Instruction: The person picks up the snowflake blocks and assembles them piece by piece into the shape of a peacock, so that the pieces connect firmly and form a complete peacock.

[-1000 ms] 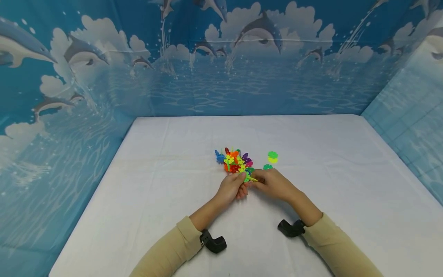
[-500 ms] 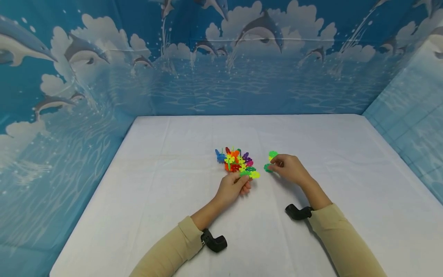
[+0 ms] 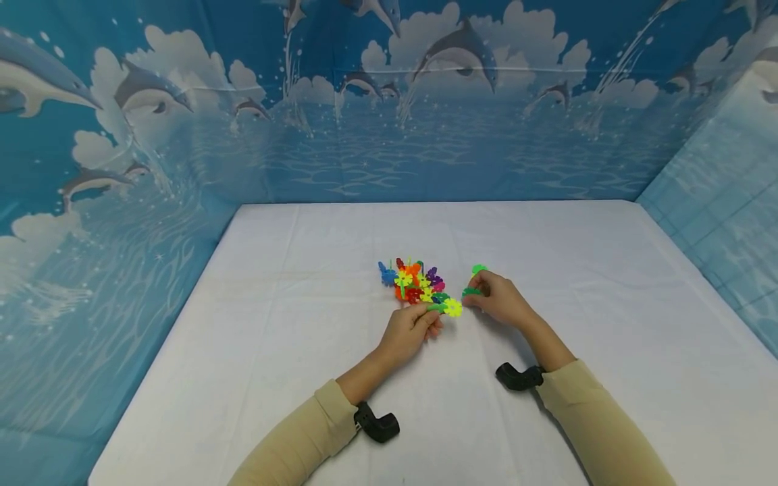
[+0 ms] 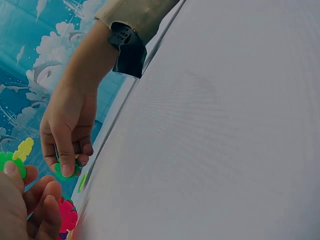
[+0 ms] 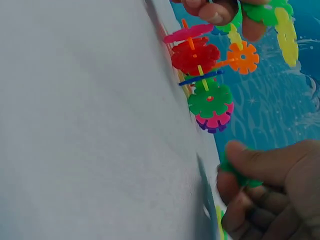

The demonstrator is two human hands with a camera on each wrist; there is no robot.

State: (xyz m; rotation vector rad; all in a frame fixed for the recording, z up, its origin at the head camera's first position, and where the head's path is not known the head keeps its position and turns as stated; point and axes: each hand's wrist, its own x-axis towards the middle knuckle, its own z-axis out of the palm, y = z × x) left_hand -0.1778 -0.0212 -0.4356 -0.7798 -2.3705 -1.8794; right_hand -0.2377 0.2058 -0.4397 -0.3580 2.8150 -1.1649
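Observation:
My left hand (image 3: 408, 332) pinches a green snowflake disc (image 3: 435, 307) with a yellow snowflake disc (image 3: 452, 308) joined to it. A short way to the right, my right hand (image 3: 500, 298) pinches a darker green snowflake disc (image 3: 471, 291) between thumb and fingers, as the right wrist view also shows on that green disc (image 5: 240, 174). Just beyond the left hand sits a cluster of interlocked discs (image 3: 410, 278) in red, orange, blue, yellow and purple. The right wrist view shows its red disc (image 5: 195, 56) slotted among the others.
A loose light green disc (image 3: 479, 268) lies behind the right hand, which partly covers that spot. All this is on a white-covered table (image 3: 304, 283). Dolphin-printed curtains (image 3: 389, 148) stand along its back and sides. Each wrist wears a black camera mount (image 3: 378, 426).
My right hand moved from beside the left hand out to the loose discs, picked up the darker green disc and came slightly back. The yellow disc in my left hand has turned to face up.

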